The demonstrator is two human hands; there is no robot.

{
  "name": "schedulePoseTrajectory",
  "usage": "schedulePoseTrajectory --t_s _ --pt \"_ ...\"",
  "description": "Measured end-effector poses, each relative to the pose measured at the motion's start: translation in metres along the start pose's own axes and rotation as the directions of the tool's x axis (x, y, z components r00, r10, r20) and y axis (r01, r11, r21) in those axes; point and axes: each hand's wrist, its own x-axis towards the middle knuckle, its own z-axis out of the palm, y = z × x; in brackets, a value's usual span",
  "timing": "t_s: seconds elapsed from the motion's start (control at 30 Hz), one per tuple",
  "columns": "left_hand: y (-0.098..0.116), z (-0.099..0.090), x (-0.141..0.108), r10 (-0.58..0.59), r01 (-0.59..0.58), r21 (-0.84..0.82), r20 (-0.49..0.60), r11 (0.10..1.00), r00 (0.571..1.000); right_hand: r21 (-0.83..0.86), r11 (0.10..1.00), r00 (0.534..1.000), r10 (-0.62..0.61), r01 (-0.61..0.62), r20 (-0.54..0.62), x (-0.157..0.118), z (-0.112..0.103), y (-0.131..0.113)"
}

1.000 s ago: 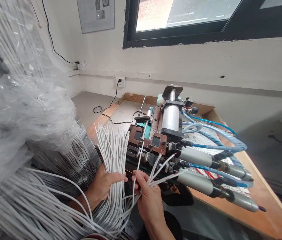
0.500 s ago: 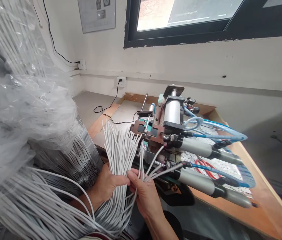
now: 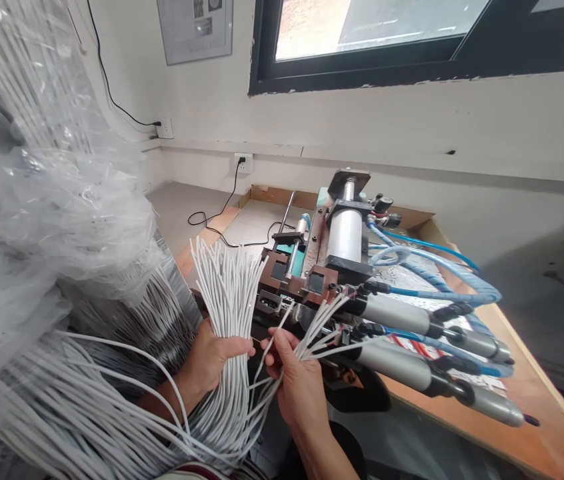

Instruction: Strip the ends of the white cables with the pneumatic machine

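Note:
My left hand (image 3: 215, 357) is closed around a thick bundle of white cables (image 3: 232, 300), its thumb across the front and the cut ends fanning upward. Just right of it, my right hand (image 3: 295, 373) pinches a single white cable (image 3: 276, 337) between thumb and fingers. Several more white cables (image 3: 319, 330) lie in the crook of that hand, their tips pointing up and right. Directly beyond both hands stands a pneumatic machine (image 3: 307, 283) with brown blocks and silver cylinders. The pinched cable's tip is near the machine's front jaws; I cannot tell whether they touch.
At the left hang large bundles of cables under clear plastic wrap (image 3: 102, 213). Blue air hoses (image 3: 442, 293) loop on the right, above silver cylinders (image 3: 397, 367) that jut toward the front. A wooden-edged bench (image 3: 527, 400) carries the machine. A black power cord (image 3: 212, 227) runs to a wall socket.
My right hand has drawn away from the bundle to the right, with one cable now between thumb and fingers. The bundle has shifted slightly left. Machine parts at the front have moved.

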Motion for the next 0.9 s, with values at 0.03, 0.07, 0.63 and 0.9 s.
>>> schedulePoseTrajectory --t_s 0.03,0.07,0.63,0.9 --pt "0.001 0.0 0.001 -0.003 0.003 -0.009 -0.005 1.0 1.0 -0.047 0.999 0.999 -0.005 0.007 0.041 0.0 -0.002 0.0" --pt "0.001 0.001 0.001 -0.007 0.007 -0.016 -0.013 1.0 1.0 -0.099 0.995 0.996 -0.014 0.023 0.09 -0.001 -0.004 0.0" --pt "0.013 0.007 0.007 -0.017 0.015 -0.09 -0.02 0.996 1.0 0.197 0.98 0.991 0.046 -0.021 -0.125 0.007 0.006 -0.005" --pt "0.011 0.008 0.008 -0.014 0.012 -0.086 -0.023 0.996 1.0 0.368 0.913 0.976 0.21 -0.173 -0.062 0.011 0.009 -0.013"
